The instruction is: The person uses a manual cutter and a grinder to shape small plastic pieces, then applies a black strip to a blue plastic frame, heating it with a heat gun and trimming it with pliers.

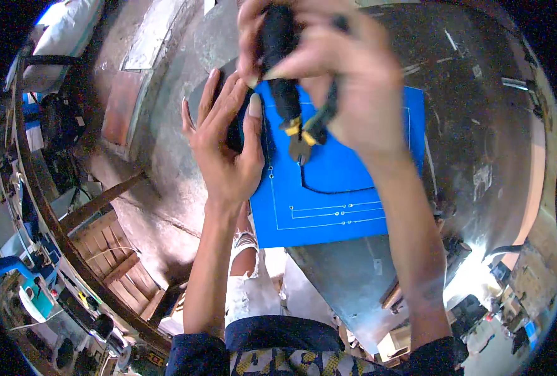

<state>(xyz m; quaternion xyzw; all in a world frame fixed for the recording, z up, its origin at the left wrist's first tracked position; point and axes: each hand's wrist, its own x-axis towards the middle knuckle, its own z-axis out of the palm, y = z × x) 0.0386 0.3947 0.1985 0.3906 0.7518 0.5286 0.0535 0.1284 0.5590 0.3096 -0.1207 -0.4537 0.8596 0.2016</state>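
Observation:
A flat blue board [326, 233] lies before me, marked with thin white lines and small squares. Along part of it runs a bent black wire [328, 192]. My right hand [353, 75], blurred by motion, grips a pair of pliers [284, 97] with black handles and yellow bands. The pliers' jaws point down at the wire's upper end; whether they close on it cannot be made out. My left hand [225, 141] rests at the board's left edge with its fingers stretched out, over a dark flat thing partly hidden beneath it. My right forearm covers the board's right side.
The board lies on a worn grey surface [479, 138] that stretches to the right. At the left stand a dark metal frame bar [56, 213] and a slatted wooden piece [112, 250]. Cluttered tools and boxes fill the lower right, near a bright light [474, 266].

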